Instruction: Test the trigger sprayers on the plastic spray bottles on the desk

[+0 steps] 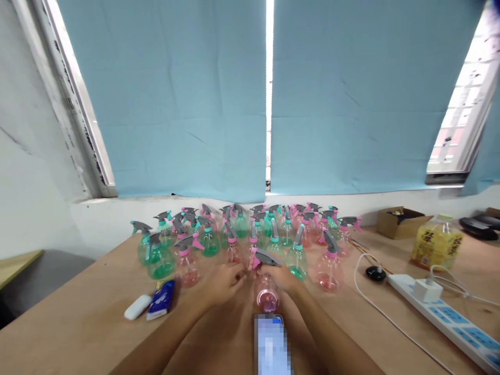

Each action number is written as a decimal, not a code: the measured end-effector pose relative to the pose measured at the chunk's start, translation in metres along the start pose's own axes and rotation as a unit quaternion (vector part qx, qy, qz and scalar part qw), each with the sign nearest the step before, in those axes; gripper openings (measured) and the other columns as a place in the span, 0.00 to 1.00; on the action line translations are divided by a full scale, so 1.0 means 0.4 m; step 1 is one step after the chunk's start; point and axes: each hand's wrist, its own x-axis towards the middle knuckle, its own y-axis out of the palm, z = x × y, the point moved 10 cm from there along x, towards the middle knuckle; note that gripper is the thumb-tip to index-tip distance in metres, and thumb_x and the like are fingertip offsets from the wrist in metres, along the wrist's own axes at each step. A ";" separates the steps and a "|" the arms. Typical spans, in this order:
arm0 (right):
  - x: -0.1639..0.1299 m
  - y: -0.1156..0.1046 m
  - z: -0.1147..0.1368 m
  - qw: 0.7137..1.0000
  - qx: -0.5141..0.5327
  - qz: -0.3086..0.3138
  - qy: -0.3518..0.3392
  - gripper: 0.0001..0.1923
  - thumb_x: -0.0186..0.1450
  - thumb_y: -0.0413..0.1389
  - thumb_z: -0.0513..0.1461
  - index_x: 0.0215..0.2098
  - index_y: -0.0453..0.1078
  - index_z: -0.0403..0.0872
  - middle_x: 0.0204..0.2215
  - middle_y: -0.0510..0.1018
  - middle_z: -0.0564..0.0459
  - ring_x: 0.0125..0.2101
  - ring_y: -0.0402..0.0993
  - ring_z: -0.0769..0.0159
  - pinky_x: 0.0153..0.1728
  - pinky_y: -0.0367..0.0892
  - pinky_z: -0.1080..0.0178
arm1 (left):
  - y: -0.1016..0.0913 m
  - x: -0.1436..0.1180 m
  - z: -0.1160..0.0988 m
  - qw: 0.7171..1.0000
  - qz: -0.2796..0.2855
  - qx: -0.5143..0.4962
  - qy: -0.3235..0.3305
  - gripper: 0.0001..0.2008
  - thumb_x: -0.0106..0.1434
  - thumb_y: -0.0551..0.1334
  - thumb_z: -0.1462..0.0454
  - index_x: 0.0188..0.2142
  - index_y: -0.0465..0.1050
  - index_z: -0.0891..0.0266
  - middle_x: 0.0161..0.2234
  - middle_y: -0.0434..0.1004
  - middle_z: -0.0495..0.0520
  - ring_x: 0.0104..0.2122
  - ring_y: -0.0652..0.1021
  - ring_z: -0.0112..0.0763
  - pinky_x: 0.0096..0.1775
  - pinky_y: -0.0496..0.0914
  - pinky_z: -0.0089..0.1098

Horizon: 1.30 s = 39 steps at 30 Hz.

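Closest in, a blurred patch (270, 344) lies on the wooden table (97, 323), and just beyond it stands the pink spray bottle (266, 294), both hands on it. Left hand (222, 281) curls in at the grey trigger head (265, 257); right hand (282, 278) wraps the neck from the other side. Behind, a crowd of green and pink spray bottles (250, 234). Left: tissue pack (161, 299), white case (137, 307). Right: power strip (449, 317), yellow bottle (436, 242), cardboard box (402, 222).

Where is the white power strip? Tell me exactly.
In the head view, the white power strip lies on the wooden table's right side, right of the spray bottles, below the yellow bottle.
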 end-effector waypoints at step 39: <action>-0.012 -0.032 -0.032 0.998 0.022 -0.065 0.008 0.12 0.49 0.55 0.33 0.31 0.76 0.48 0.21 0.75 0.58 0.24 0.69 0.67 0.30 0.66 0.64 | 0.189 -0.025 0.114 0.993 -0.024 -0.110 -0.048 0.20 0.69 0.53 0.53 0.24 0.63 0.61 0.25 0.71 0.48 0.28 0.70 0.30 0.31 0.57 0.29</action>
